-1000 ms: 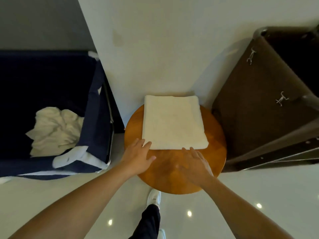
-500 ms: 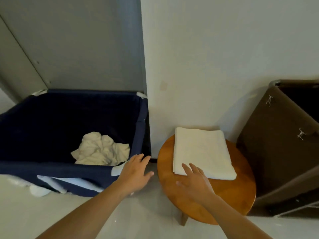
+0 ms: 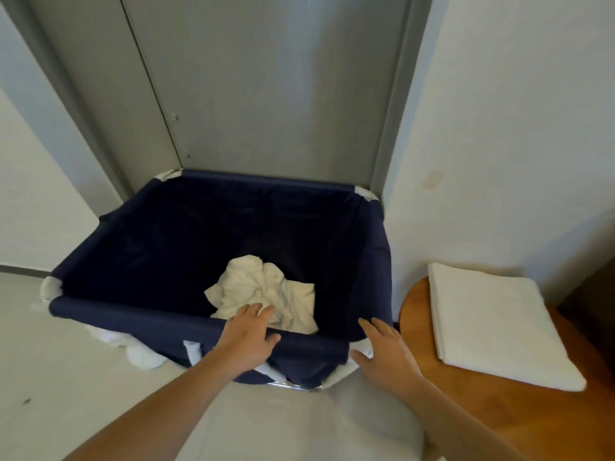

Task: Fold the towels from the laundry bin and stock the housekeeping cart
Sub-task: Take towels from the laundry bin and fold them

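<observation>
Your left hand (image 3: pixel 248 334) sits at lower centre of the frame, reaching over the near rim of the navy laundry bin (image 3: pixel 139 314), its fingers straight and spread, holding nothing; the fingertips lie at the near edge of the crumpled white towel (image 3: pixel 266 294), though you cannot tell whether they actually touch the cloth or hang just above it. Your right hand (image 3: pixel 382 356) is just to the right of it, at the bin's near right corner, palm down with the fingers extended and relaxed and the thumb out to the side, also gripping nothing; it is over or against the corner fabric, and contact there is unclear. The bin fills the middle of the frame, its dark fabric walls slung on a frame with pale corners, and the crumpled towel lies loose on its floor, toward the near side and a little right of centre. More white cloth (image 3: pixel 133 351) bulges out below the bin's near wall at lower left, on the pale floor. At the right edge of the frame, a folded white towel (image 3: pixel 492 327) lies flat on the round wooden table (image 3: pixel 499 414), square and neat, well apart from both hands and just beside the bin. Behind the bin, across the upper centre, stands a grey metal door (image 3: pixel 266 88) in its frame, with white wall to either side.
</observation>
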